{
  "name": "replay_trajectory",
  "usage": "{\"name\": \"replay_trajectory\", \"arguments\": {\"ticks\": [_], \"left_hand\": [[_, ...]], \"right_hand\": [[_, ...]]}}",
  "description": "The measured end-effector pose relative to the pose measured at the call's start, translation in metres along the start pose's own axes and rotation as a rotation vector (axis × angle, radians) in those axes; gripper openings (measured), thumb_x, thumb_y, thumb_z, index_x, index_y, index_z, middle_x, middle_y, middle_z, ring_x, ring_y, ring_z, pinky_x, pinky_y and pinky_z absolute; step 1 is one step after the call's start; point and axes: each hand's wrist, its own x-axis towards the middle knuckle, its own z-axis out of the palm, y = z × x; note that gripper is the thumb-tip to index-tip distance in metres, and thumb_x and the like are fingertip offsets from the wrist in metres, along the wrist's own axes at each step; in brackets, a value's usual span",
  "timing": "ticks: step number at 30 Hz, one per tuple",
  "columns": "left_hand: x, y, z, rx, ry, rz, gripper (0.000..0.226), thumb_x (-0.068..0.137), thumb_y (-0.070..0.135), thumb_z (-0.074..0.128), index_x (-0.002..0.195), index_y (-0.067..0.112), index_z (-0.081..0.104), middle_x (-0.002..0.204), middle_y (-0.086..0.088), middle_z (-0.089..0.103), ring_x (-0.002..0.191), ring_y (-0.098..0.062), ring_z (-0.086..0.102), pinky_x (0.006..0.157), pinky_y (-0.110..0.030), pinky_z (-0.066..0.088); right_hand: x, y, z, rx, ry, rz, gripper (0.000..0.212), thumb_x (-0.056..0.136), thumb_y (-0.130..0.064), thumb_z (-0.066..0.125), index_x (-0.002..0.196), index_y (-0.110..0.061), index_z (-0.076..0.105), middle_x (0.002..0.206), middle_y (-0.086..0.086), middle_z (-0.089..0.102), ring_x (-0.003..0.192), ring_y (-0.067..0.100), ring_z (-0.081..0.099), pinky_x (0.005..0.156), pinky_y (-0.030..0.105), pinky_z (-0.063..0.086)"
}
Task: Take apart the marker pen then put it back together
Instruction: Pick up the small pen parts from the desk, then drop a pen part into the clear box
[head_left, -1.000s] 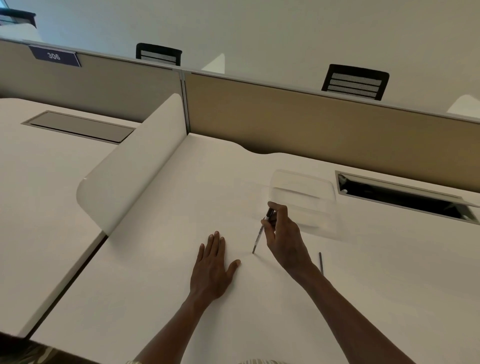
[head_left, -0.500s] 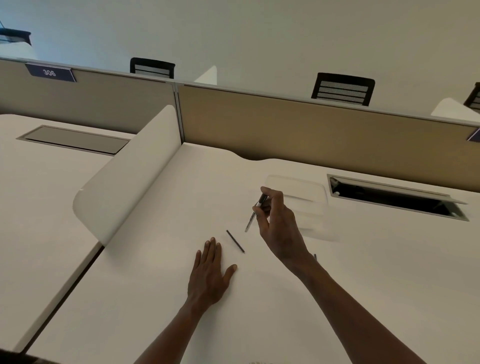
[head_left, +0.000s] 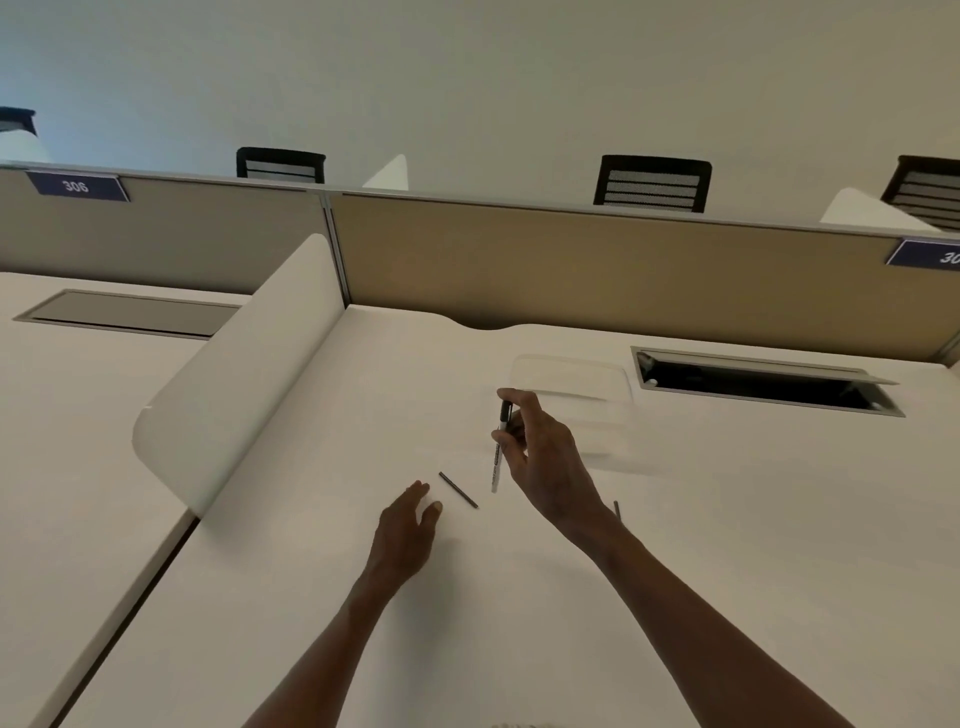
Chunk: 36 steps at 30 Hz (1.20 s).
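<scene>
Head view: my right hand (head_left: 545, 467) pinches the barrel (head_left: 498, 452) upright above the desk (head_left: 727, 519). My left hand (head_left: 410, 525), fingers loose and holding nothing, reaches for the thin refill (head_left: 458, 489) lying flat. It looks light, stiff, likely to roll; pinch mid-length.

White desk (head_left: 675, 545), tan partition (head_left: 571, 270), black thin rod (head_left: 458, 489), black-and-white marker barrel (head_left: 500, 447).

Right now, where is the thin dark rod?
The thin dark rod lies on the desk, between the left hand and the marker barrel.
</scene>
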Motion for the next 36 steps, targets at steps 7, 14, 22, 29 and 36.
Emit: {"name": "replay_trajectory", "arguments": {"ticks": [7,14,22,29,36], "left_hand": [[-0.007,0.049,-0.024,-0.341,0.072,0.088,0.023,0.092,0.014,0.067,0.114,0.01,0.072,0.114,0.001,0.073,0.095,0.01,0.066,0.08,-0.001,0.044],[-0.015,0.08,-0.027,-0.546,0.037,0.182,0.024,0.084,0.003,0.074,0.108,0.009,0.074,0.099,0.003,0.077,0.093,-0.002,0.073,0.079,-0.011,0.052],[-0.017,0.09,-0.018,-0.545,0.071,0.141,0.016,0.083,0.011,0.077,0.098,0.018,0.079,0.087,0.014,0.078,0.079,0.004,0.072,0.065,-0.005,0.046],[-0.017,0.087,-0.019,-0.621,0.108,0.046,0.015,0.087,0.016,0.074,0.1,0.023,0.079,0.095,0.003,0.079,0.093,-0.013,0.074,0.086,-0.03,0.056],[-0.012,0.082,-0.029,-0.716,0.144,-0.02,0.014,0.086,0.018,0.075,0.097,0.025,0.079,0.092,0.008,0.079,0.093,-0.012,0.074,0.094,-0.039,0.056]], "right_hand": [[0.006,-0.008,0.006,0.03,-0.009,-0.023,0.05,0.088,-0.016,0.069,0.128,-0.027,0.041,0.085,-0.015,0.056,0.072,0.005,0.056,0.071,0.024,0.054],[0.012,-0.014,0.008,0.077,-0.023,-0.028,0.05,0.089,-0.018,0.068,0.129,-0.029,0.04,0.081,-0.014,0.056,0.071,0.006,0.057,0.07,0.03,0.055],[0.01,-0.011,0.0,0.116,-0.026,-0.011,0.053,0.087,-0.018,0.069,0.13,-0.029,0.039,0.079,-0.016,0.056,0.068,0.006,0.058,0.068,0.025,0.055],[0.007,0.0,0.0,0.25,0.129,0.135,0.026,0.097,-0.027,0.056,0.119,-0.014,0.053,0.08,0.001,0.069,0.074,0.012,0.065,0.069,0.028,0.056],[-0.005,0.034,0.03,0.044,-0.016,0.389,0.02,0.086,-0.026,0.066,0.071,-0.013,0.062,0.061,-0.007,0.062,0.058,0.013,0.058,0.059,0.034,0.051]]}}
